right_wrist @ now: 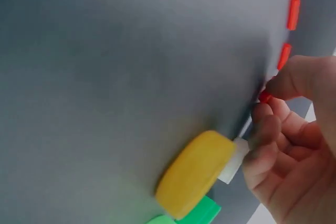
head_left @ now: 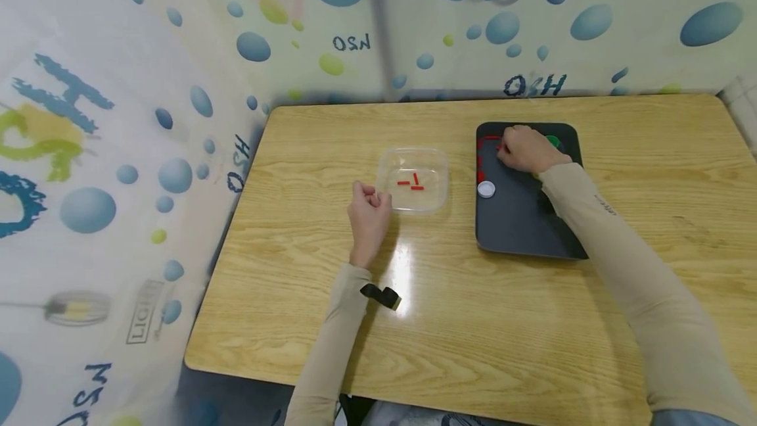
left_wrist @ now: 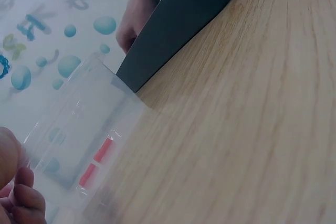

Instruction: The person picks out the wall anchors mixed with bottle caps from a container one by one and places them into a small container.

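While the right hand (head_left: 529, 150) bends over the far part of the dark tray (head_left: 514, 222), its thumb and fingers pinch one small red piece (right_wrist: 264, 96) close to the tray's surface. Beyond that grip, a row of red sticks (right_wrist: 293, 13) runs end to end with small gaps along the tray's rim. Seen from the head, red pieces line both the far edge, by the far left corner, and the upper stretch of the left edge, where a round white cap (head_left: 486, 189) sits just below them. Near the far right corner lies a green item (head_left: 552, 141). Close to the right hand, the right wrist view shows a yellow block (right_wrist: 195, 174) beside a white piece (right_wrist: 234, 161) and green pieces (right_wrist: 202, 211).

To the left of the tray, well apart from it, a clear plastic container (head_left: 436, 196) stands on the bench (head_left: 284, 229), nearer the far edge than the near one. Three loose red sticks (head_left: 416, 187) lie on its floor. At the container's near left corner is the left hand (head_left: 369, 222), fingers bent inward; I cannot tell whether they grip the wall.
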The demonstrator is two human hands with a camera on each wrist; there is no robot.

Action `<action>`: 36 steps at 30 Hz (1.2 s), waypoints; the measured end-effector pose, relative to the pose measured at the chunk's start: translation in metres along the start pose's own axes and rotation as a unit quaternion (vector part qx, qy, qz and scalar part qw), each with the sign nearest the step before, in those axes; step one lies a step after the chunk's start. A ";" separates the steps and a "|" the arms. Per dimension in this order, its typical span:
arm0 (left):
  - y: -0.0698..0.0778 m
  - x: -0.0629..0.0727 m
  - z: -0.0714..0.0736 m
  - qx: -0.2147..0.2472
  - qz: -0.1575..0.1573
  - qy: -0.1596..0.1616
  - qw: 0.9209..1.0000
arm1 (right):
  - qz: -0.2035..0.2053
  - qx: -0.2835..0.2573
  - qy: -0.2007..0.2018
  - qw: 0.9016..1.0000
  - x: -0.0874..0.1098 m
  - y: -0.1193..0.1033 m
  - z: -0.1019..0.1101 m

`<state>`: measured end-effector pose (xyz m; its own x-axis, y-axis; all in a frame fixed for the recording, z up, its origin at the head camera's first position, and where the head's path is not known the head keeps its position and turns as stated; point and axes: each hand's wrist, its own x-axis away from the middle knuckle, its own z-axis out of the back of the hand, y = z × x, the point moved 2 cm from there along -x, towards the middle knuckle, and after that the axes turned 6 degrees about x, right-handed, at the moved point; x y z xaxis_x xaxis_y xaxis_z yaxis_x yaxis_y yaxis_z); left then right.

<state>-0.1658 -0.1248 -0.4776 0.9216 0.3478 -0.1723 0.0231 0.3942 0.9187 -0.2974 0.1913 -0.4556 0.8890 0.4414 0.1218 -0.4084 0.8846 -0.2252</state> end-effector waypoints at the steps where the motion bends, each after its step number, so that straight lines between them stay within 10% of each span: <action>1: 0.000 0.000 0.000 -0.001 0.000 0.001 1.000 | 0.003 -0.009 0.001 1.000 0.001 0.000 0.001; 36: 0.002 0.002 -0.001 0.003 0.001 0.011 1.000 | -0.022 -0.176 0.058 0.982 0.024 -0.001 0.013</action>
<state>-0.1644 -0.1229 -0.4767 0.9131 0.3665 -0.1785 0.0245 0.3879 0.9214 -0.2784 0.2028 -0.4397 0.9302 0.3655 0.0322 -0.2904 0.7870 -0.5443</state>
